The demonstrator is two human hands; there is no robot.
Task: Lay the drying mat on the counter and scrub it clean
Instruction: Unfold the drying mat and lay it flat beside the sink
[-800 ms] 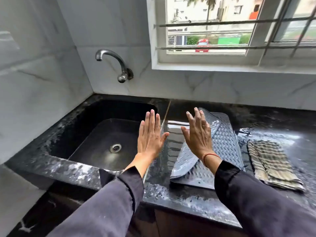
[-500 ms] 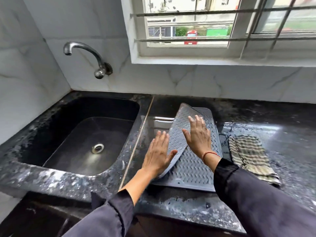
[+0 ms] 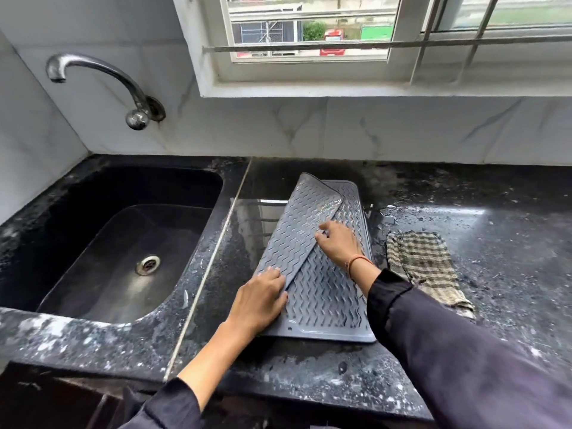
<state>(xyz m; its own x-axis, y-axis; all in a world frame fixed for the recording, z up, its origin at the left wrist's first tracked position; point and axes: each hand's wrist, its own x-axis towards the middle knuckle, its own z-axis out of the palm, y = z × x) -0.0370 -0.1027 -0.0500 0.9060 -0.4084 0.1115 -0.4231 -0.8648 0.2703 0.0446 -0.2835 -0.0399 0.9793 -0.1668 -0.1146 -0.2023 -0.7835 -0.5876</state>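
A grey ribbed drying mat [image 3: 325,292] lies on the black counter [image 3: 495,243] just right of the sink. Its left half is folded over onto the right half, so the fold edge runs diagonally. My left hand [image 3: 263,297] grips the near end of that folded flap at its lower corner. My right hand [image 3: 339,241] pinches the flap's edge farther back, near the middle of the mat. Both sleeves are dark.
A black sink [image 3: 123,243] with a metal drain sits to the left, under a chrome wall tap [image 3: 102,85]. A checked cloth [image 3: 424,267] lies on the wet counter right of the mat. A barred window [image 3: 340,35] is above the tiled wall.
Both hands were raised flat and open over the counter. They have come down onto the mat and closed on the edge of its folded flap. The view has shifted right and down.
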